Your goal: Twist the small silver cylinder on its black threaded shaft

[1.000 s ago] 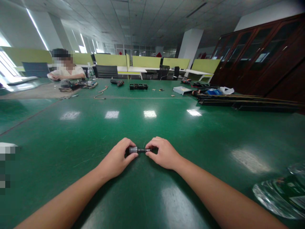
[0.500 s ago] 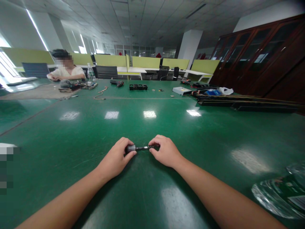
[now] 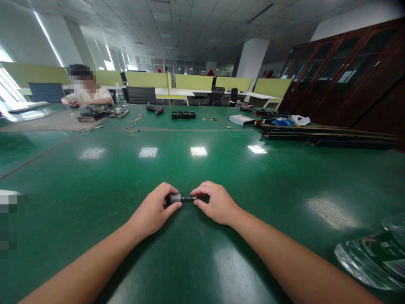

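My left hand [image 3: 158,207] is closed around a short grey-and-black metal cylinder [image 3: 175,198], which lies level just above or on the green table; I cannot tell which. From its right end sticks out a thin dark shaft [image 3: 186,198] with a shiny part towards the tip. Thumb and fingertips of my right hand [image 3: 218,203] pinch the shaft's far end. Whatever else those right fingers cover is hidden. The two hands are close together, with a short stretch of shaft showing between them.
A large water bottle [image 3: 373,259] stands at the right front. Across the table are a power drill [image 3: 155,110], a black block [image 3: 184,115], a cord [image 3: 133,123], a grey metal box [image 3: 241,120] and long dark strips [image 3: 332,137]. A person [image 3: 90,93] sits at the far left.
My right hand has moved left along the shaft, nearer to my left hand. The dark spiral piece seen at its fingers before is now mostly out of sight. My left hand has stayed put.
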Available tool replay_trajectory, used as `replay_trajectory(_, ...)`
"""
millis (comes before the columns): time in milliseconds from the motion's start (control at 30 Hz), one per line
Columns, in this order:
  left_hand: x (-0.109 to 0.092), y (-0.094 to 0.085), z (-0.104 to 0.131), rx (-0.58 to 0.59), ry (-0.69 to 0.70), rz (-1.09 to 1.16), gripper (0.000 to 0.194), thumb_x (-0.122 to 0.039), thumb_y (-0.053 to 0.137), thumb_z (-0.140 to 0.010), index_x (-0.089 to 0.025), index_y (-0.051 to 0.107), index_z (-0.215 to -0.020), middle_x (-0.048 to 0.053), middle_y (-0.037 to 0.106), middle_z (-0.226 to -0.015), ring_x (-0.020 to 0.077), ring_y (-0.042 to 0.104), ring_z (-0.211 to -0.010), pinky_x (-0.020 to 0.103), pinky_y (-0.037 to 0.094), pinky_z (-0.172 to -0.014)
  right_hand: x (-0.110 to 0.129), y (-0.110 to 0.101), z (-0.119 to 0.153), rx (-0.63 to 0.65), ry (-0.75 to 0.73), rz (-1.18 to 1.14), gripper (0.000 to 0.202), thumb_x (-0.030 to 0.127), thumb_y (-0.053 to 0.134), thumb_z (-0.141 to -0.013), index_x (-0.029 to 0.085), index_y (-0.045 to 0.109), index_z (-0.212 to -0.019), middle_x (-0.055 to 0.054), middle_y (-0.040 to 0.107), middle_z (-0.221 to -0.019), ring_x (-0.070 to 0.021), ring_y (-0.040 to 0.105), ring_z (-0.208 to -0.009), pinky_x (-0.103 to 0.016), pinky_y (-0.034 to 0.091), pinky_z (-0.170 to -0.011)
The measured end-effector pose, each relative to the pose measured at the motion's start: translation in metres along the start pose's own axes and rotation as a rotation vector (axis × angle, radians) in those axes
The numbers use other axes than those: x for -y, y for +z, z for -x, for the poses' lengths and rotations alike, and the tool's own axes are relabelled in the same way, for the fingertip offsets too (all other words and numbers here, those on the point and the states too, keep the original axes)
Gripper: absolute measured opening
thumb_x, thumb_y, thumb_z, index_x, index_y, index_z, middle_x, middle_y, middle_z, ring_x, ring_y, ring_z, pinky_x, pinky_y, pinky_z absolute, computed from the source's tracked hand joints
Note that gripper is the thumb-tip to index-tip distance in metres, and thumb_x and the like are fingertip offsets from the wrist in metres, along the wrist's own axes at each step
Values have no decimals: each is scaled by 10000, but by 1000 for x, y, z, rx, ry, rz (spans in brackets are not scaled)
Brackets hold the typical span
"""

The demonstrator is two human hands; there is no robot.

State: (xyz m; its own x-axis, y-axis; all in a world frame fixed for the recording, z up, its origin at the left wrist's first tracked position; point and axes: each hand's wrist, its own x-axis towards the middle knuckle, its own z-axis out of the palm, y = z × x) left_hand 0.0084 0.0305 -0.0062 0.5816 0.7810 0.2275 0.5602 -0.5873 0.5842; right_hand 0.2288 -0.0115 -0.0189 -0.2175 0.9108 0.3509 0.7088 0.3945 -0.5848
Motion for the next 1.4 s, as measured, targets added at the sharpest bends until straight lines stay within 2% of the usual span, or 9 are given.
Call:
replay_trajectory(133, 1, 0, 1, 48, 58, 32, 186, -288, 696, -825, -216, 607, -971, 7, 618, -908, 182, 561, -789, 285, 447, -696, 6, 0, 1, 35, -74, -82, 308, 65, 668, -785, 204, 693, -1058, -26, 722, -913, -179, 617, -884, -330, 470, -823)
replay_trajectory(300, 1, 0, 2, 67, 77, 48, 205, -276, 713, -807, -210, 598, -964, 7, 618, -912, 182, 564, -804, 284, 444, -706, 9, -2, 2, 42, -98, -95, 316, 87, 698, -763, 198, 685, -1059, -27, 722, -925, -180, 612, -884, -332, 471, -827)
replay_trajectory(600, -4, -5, 4, 186, 139, 83, 283, -373, 743, -790, -206, 615, -981, 15, 625, -905, 190, 590, -814, 296, 458, -722, 8, 0, 3, 115, -137, -8, 113, 157, 730, -770, 203, 710, -872, -13, 697, -817, -176, 591, -823, -317, 433, -785)
replay_trajectory(800, -4, -4, 4, 182, 126, 93, 172, -296, 672, -843, -205, 619, -979, 10, 640, -902, 179, 597, -814, 286, 460, -731, 7, 1, 3, 114, -155, -8, 119, 168, 719, -775, 202, 713, -889, -15, 701, -829, -173, 590, -824, -309, 427, -779)
replay_trajectory(1400, -5, -3, 3, 171, 99, 52, 193, -303, 699, -796, -203, 634, -947, 16, 663, -888, 192, 614, -798, 288, 464, -702, 7, 1, 3, 138, -148, 5, 119, 197, 741, -774, 210, 718, -889, -5, 693, -805, -163, 592, -799, -304, 420, -777)
